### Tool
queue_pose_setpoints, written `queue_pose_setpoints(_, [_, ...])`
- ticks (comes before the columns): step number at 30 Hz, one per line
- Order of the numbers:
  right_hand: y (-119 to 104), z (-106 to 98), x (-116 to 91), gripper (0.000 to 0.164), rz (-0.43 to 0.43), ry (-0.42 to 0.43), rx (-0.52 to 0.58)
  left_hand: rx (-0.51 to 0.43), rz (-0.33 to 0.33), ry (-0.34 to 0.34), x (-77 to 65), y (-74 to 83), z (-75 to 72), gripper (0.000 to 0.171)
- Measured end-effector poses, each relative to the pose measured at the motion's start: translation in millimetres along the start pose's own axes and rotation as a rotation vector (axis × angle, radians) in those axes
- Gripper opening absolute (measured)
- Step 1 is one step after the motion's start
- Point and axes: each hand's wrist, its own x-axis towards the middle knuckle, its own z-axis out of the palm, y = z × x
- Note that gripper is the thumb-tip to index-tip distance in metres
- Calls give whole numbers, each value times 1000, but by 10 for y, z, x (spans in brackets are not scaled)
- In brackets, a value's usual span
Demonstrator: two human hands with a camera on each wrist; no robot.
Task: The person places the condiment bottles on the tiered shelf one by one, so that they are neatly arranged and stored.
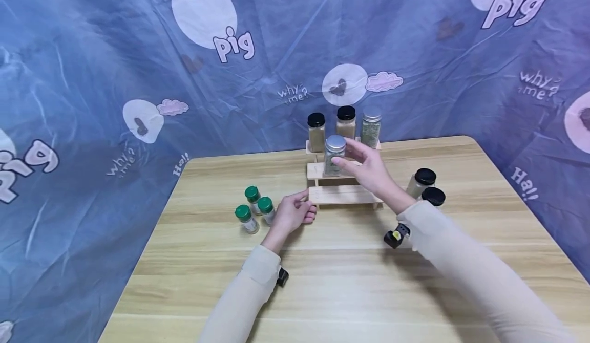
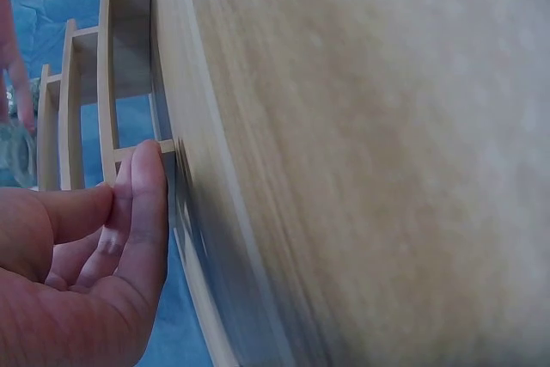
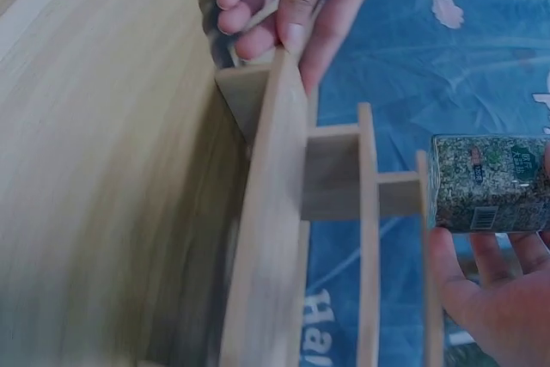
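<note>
A three-tier wooden spice rack (image 1: 343, 194) stands at the back of the table. My left hand (image 1: 289, 213) pinches the left end of its lowest tier, thumb against the board's edge in the left wrist view. In my right hand (image 1: 369, 171) is a silver-capped glass spice jar (image 1: 333, 161) of dried green herbs, held upright at the left part of the middle tier. The right wrist view shows the jar's label and the fingers around its side. On the top tier are two black-capped jars (image 1: 316, 133) and a silver-capped jar (image 1: 370, 130) with green contents.
Three small green-capped shakers (image 1: 249, 220) stand on the table left of the rack, close to my left wrist. To the right, two black-capped jars (image 1: 421, 181) are partly behind my right forearm. A blue printed cloth (image 1: 258, 92) hangs behind the table (image 1: 332, 281).
</note>
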Motion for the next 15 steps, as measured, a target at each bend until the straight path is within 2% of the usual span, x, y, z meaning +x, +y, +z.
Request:
queue_pose_setpoints(6, [105, 191, 87, 60, 3, -24, 16, -12, -2, 3, 3, -18, 14, 48])
queue_pose_setpoints(15, [191, 333, 196, 58, -22, -20, 5, -4, 0, 7, 22, -38, 8, 48])
